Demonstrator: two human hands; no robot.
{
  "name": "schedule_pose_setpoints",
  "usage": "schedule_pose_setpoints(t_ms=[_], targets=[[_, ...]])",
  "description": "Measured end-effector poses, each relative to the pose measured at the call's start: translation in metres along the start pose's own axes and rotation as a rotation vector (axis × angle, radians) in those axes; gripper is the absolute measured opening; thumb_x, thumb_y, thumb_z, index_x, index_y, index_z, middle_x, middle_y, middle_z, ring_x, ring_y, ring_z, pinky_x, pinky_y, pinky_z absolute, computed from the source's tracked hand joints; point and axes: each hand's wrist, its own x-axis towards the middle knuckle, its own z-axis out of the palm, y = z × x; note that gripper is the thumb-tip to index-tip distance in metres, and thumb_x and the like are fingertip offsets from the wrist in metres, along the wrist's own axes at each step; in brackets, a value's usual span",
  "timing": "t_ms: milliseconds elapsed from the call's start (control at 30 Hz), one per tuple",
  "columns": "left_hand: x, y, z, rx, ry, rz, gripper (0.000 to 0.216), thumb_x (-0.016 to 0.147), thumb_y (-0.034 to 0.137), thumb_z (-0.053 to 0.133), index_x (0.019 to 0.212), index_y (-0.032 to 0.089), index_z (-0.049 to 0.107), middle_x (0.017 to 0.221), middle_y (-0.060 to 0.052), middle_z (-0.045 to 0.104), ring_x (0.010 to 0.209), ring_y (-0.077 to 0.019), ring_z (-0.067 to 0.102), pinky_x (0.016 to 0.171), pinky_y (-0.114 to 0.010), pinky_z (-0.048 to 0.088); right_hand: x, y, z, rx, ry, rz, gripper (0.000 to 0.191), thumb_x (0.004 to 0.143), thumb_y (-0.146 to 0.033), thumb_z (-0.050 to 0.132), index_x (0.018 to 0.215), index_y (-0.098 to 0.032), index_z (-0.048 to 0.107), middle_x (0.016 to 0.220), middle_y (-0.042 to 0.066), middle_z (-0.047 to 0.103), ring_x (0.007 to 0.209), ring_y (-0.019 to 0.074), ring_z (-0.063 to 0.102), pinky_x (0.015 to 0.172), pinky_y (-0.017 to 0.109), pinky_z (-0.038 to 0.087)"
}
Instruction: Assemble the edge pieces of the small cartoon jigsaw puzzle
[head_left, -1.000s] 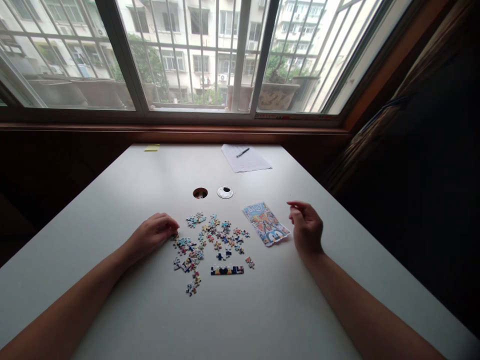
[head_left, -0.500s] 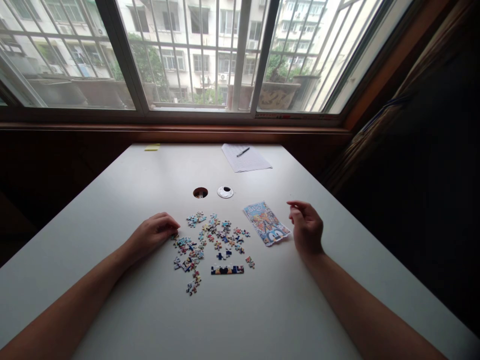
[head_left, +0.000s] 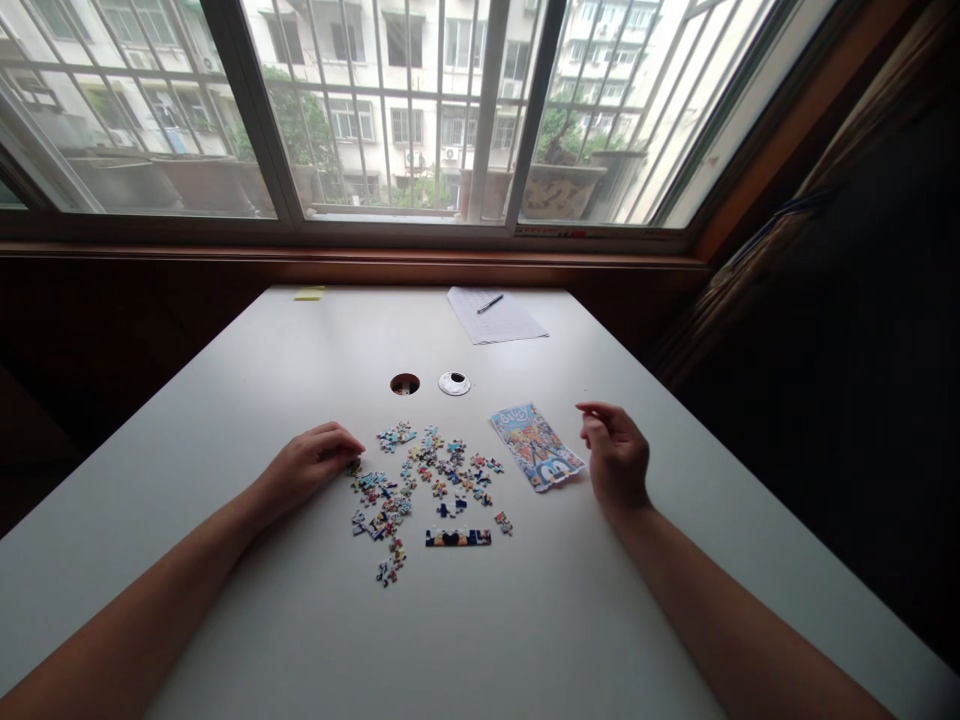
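At the left edge of a loose heap of jigsaw pieces (head_left: 386,500), my left hand (head_left: 319,460) rests with thumb and fingers pinched together on a puzzle piece (head_left: 355,466), which the fingertips partly cover. My right hand (head_left: 616,455) lies on its side on the table, curled closed, its index finger and thumb close together and nothing visible in them. Just left of it is a colourful picture sheet (head_left: 536,447) with a blue-and-white figure. A joined strip of dark pieces (head_left: 458,538) lies below the heap, with a separate piece (head_left: 503,523) at its upper right.
The white table (head_left: 480,640) has a round cable hole (head_left: 405,385) with its round cover (head_left: 454,384) beside it. Farther back are paper sheets (head_left: 502,322) with a pen (head_left: 490,304) on top, and a yellow note (head_left: 309,294). A barred window (head_left: 405,120) stands behind; a curtain hangs right.
The view has shifted slightly, so the table's contents appear a little farther right. Both hands keep nearly the same pose and place; no piece has visibly moved.
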Motion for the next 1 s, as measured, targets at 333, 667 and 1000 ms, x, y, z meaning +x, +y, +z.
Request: schedule_pose_setpoints(t_ms=[333,667,1000], targets=[[-0.0008,-0.0034,-0.0017,-0.095,0.025,-0.110,0.026,0.090,0.043,0.064,0.100,0.020,0.071,0.101,-0.007,0.073,0.095,-0.0227,0.068,0.086,-0.032,0.054,-0.0003,-0.0005,0.0001,0.006,0.005,0.009,0.017,0.086,-0.024,0.059,0.095,-0.018,0.072,0.070,-0.002,0.058,0.062,0.0138,0.053,0.057,0.026,0.041],[-0.0018,-0.0044,-0.0022,-0.078,0.043,-0.134,0.028,0.091,0.046,0.063,0.103,0.022,0.070,0.104,-0.006,0.073,0.098,-0.0229,0.068,0.089,-0.032,0.053,-0.0005,0.0014,-0.0001,0.010,0.001,0.007,0.017,0.085,-0.024,0.059,0.095,-0.018,0.072,0.068,-0.002,0.057,0.062,0.0141,0.053,0.057,0.026,0.041],[-0.0021,-0.0092,-0.0014,-0.041,0.075,-0.103,0.030,0.091,0.047,0.063,0.104,0.021,0.070,0.102,-0.007,0.073,0.094,-0.0227,0.068,0.085,-0.033,0.055,-0.0008,-0.0012,-0.0006,-0.026,-0.004,-0.007,0.019,0.085,-0.025,0.057,0.095,-0.018,0.071,0.068,-0.001,0.058,0.060,0.0145,0.053,0.055,0.026,0.041]])
